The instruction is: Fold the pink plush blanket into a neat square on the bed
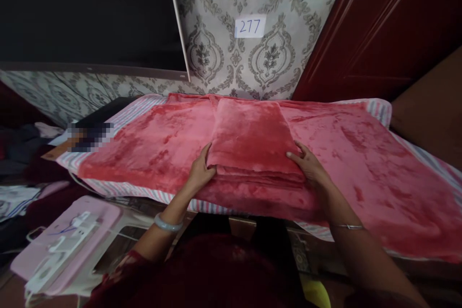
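A folded red plush blanket (pixel 250 139) lies in the middle of a bed covered by a larger red plush spread (pixel 364 163). My left hand (pixel 200 171) grips the folded blanket's near left corner, thumb on top and fingers tucked under its edge. My right hand (pixel 309 163) rests on the near right corner, fingers pressed flat along the side of the stack. A pale bangle circles my left wrist and a thin bracelet my right.
A striped sheet (pixel 144 106) shows under the spread at the bed's edges. A pink plastic stool (pixel 68 245) with white cables stands at the lower left. Patterned wallpaper with a paper label "277" (pixel 250 26) is behind; a dark red door (pixel 382 24) is at right.
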{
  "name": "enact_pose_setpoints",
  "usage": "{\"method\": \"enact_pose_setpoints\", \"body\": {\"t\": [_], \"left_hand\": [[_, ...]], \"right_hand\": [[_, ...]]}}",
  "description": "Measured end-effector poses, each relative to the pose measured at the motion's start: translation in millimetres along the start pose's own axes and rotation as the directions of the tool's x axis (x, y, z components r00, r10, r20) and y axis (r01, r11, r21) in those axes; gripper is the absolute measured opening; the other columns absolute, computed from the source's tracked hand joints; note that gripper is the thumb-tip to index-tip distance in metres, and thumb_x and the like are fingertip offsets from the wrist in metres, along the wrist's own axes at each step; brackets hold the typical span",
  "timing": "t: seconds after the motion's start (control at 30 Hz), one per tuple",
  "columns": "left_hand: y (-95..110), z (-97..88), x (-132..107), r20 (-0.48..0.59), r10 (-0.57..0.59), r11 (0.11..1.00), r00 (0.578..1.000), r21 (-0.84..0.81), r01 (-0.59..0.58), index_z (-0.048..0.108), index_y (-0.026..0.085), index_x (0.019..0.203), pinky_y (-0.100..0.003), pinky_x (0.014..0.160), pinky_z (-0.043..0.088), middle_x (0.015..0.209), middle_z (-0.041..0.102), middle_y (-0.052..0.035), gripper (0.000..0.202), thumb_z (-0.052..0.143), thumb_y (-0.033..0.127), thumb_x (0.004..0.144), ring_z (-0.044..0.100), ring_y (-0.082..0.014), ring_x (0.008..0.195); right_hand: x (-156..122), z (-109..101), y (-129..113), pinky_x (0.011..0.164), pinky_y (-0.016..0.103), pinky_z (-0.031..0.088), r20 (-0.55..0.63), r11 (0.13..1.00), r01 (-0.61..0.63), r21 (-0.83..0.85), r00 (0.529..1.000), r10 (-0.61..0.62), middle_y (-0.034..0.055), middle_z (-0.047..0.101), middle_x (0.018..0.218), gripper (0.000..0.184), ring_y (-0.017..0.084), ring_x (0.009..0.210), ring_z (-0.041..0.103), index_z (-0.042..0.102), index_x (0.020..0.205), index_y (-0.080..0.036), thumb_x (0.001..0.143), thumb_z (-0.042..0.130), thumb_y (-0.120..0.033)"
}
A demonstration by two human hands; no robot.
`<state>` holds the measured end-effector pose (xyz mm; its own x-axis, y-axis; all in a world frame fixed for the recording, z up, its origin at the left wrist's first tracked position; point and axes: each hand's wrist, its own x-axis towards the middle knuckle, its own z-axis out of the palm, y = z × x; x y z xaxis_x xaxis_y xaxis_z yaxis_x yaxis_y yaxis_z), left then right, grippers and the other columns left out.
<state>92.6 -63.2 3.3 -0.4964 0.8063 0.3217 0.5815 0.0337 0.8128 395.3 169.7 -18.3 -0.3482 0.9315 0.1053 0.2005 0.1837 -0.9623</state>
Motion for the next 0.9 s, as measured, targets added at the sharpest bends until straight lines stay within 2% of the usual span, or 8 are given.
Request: {"method": "enact_pose_setpoints", "body": {"t": [0.13, 0.3, 0.37, 0.47, 0.53, 0.6, 0.73, 0.9], "left_hand": [[-7, -2.1, -2, -0.047, 0.003, 0.990, 0.999, -0.138, -0.010, 0.061, 0.020, 0.139, -0.046, 0.122, 0.038, 0.143, 0.064, -0.0082, 0.077, 0.055, 0.011, 0.062, 0.055, -0.0285, 0.137], [0, -5.2, -9, -0.046, -0.190, 0.905, 0.981, -0.396, 0.157, 0.064, 0.023, 0.133, -0.041, 0.110, 0.049, 0.132, 0.070, -0.0080, 0.073, 0.064, 0.013, 0.061, 0.064, -0.0276, 0.123], [8, -6.2, -15, 0.010, -0.309, 0.780, 0.951, -0.570, 0.259, 0.063, 0.024, 0.135, -0.036, 0.098, 0.056, 0.119, 0.074, -0.0070, 0.073, 0.073, 0.016, 0.063, 0.070, -0.0247, 0.108], [20, -6.3, -24, 0.159, -0.426, 0.487, 0.891, -0.789, 0.374, 0.065, 0.023, 0.127, -0.032, 0.078, 0.060, 0.094, 0.075, -0.0017, 0.062, 0.082, 0.025, 0.067, 0.071, -0.0178, 0.080], [28, -3.6, -31, 0.222, -0.433, 0.338, 0.874, -0.859, 0.385, 0.069, 0.020, 0.109, -0.031, 0.075, 0.060, 0.089, 0.074, -0.0003, 0.043, 0.085, 0.027, 0.070, 0.070, -0.0154, 0.075], [35, 2.8, -39, 0.256, -0.431, 0.231, 0.865, -0.896, 0.380, 0.068, 0.019, 0.093, -0.033, 0.081, 0.061, 0.090, 0.075, -0.0010, 0.031, 0.087, 0.027, 0.069, 0.072, -0.0162, 0.079], [48, 26.0, -54, 0.313, -0.437, 0.100, 0.843, -0.915, 0.391, 0.068, 0.019, 0.085, -0.039, 0.096, 0.058, 0.096, 0.077, -0.0037, 0.033, 0.092, 0.032, 0.066, 0.073, -0.0208, 0.094], [63, 59.6, -59, 0.346, -0.419, 0.061, 0.840, -0.912, 0.406, 0.063, 0.020, 0.073, -0.042, 0.106, 0.052, 0.086, 0.073, -0.0019, 0.035, 0.094, 0.035, 0.066, 0.071, -0.0195, 0.092]], "right_hand": [[-4, 4, -1, 0.119, 0.054, 0.039, -0.041, 0.998, -0.028, -0.054, 0.999, 0.026, 0.0112, 0.055, 0.153, 0.082, 0.033, 0.141, 0.051, 0.055, 0.147, -0.027, 0.073, 0.079, -0.055], [-7, 7, -1, 0.115, 0.054, 0.043, -0.093, 0.997, -0.011, -0.082, 0.996, 0.004, 0.0166, 0.056, 0.151, 0.088, 0.035, 0.136, 0.056, 0.056, 0.146, -0.021, 0.071, 0.074, -0.062], [-9, 6, -1, 0.113, 0.054, 0.046, -0.105, 0.993, -0.002, -0.120, 0.994, -0.010, 0.0182, 0.062, 0.143, 0.090, 0.035, 0.131, 0.060, 0.056, 0.146, -0.019, 0.071, 0.073, -0.065], [-13, 3, -2, 0.108, 0.055, 0.050, -0.114, 0.985, -0.002, -0.174, 0.993, -0.018, 0.0184, 0.069, 0.132, 0.090, 0.036, 0.123, 0.065, 0.057, 0.145, -0.019, 0.071, 0.072, -0.068], [-17, 1, -3, 0.108, 0.053, 0.051, -0.107, 0.983, -0.021, -0.185, 0.994, 0.001, 0.0183, 0.067, 0.135, 0.089, 0.036, 0.122, 0.065, 0.057, 0.145, -0.019, 0.072, 0.070, -0.069], [-20, -2, -5, 0.110, 0.053, 0.050, -0.081, 0.981, -0.050, -0.188, 0.996, 0.035, 0.0168, 0.064, 0.140, 0.087, 0.036, 0.124, 0.065, 0.057, 0.145, -0.021, 0.074, 0.069, -0.070], [-20, -8, -9, 0.114, 0.056, 0.045, 0.004, 0.980, -0.071, -0.187, 0.997, 0.073, 0.0131, 0.061, 0.146, 0.088, 0.037, 0.128, 0.062, 0.055, 0.147, -0.026, 0.074, 0.070, -0.072], [-16, -9, -15, 0.123, 0.057, 0.032, 0.061, 0.994, -0.069, -0.085, 0.995, 0.075, 0.0103, 0.048, 0.159, 0.093, 0.035, 0.144, 0.047, 0.053, 0.149, -0.029, 0.070, 0.077, -0.072]]}}
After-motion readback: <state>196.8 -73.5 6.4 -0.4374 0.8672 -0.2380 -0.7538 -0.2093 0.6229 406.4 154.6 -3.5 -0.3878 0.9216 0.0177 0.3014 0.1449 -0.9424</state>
